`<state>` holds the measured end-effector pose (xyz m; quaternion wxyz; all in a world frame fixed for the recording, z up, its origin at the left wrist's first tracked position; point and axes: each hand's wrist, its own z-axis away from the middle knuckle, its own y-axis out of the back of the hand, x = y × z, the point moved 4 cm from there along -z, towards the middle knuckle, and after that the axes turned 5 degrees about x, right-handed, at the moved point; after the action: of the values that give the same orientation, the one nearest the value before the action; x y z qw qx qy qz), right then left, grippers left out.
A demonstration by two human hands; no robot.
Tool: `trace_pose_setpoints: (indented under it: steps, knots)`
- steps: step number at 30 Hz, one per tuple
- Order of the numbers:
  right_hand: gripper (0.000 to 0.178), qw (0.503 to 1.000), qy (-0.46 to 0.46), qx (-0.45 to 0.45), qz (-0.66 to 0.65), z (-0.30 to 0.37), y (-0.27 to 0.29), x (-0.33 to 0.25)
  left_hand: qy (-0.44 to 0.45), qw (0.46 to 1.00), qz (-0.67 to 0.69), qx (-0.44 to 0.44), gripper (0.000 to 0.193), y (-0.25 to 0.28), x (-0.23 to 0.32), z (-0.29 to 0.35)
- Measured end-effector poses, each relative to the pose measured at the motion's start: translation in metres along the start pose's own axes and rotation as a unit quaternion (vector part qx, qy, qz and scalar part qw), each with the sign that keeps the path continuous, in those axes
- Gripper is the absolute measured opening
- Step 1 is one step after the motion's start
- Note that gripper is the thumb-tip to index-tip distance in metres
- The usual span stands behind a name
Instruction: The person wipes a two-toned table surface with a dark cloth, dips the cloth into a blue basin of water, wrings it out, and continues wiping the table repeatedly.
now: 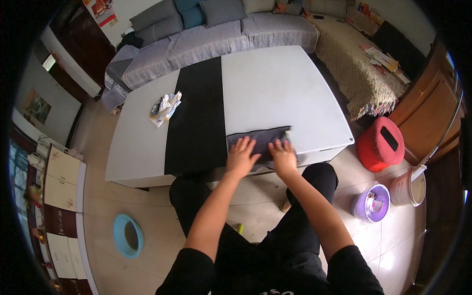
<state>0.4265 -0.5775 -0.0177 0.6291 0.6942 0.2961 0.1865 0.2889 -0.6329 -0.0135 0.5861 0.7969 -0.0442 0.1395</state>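
Observation:
A dark grey cloth (263, 138) lies spread at the near edge of the white and black table (275, 88), its lower part reaching the edge. My left hand (241, 156) rests flat on the cloth's left part with the fingers apart. On its right part lies my right hand (283, 156), fingers stretched forward and palm down. A small pale yellow-green spot shows at the cloth's right border. Neither hand grips the fabric; both press on it from above. What lies under the palms is hidden.
A crumpled white plastic bag (166, 108) sits on the table's left part. On the floor are a blue basin (129, 236), a purple bin (369, 202), a pale bucket (408, 187) and a red stool (379, 145) carrying a phone. A long sofa (206, 42) stands behind the table.

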Motion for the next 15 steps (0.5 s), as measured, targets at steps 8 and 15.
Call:
trace_pose_setpoints:
  steps: [8,15]
  knots:
    - [0.047,0.993,0.114,-0.01,-0.006,-0.037,-0.029,-0.144,0.147,0.982,-0.048,-0.104,0.053,0.049,-0.112,0.043]
    - [0.05,0.996,0.056,-0.009,0.076,-0.086,-0.031,-0.091,0.137,0.983,-0.078,-0.093,0.048,0.032,-0.103,-0.008]
